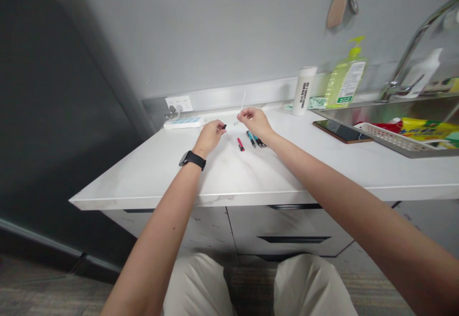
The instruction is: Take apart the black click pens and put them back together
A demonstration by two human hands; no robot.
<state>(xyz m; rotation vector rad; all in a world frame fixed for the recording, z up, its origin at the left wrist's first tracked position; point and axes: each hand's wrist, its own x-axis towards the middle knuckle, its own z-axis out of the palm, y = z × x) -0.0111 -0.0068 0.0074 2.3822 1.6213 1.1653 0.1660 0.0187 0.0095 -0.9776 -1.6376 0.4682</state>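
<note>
My left hand (210,137), with a black watch on the wrist, pinches a small black pen part (224,126) above the white countertop (161,168). Between the fingertips of my right hand (257,121) is a thin white pen refill (244,99), pointing up and slightly tilted. Below and between the hands lies a short red-and-black pen piece (240,144). Several teal-and-black pens (251,139) lie side by side just right of it, some partly hidden by my right wrist. A tiny pale item (235,123) rests near my right fingertips, too small to identify.
A white power strip (184,123) lies at the back left, under a wall socket (179,102). To the right stand a white tube (304,91) and a green soap bottle (346,79). A phone (342,130) lies beside the sink (376,110) and a white draining basket (390,136).
</note>
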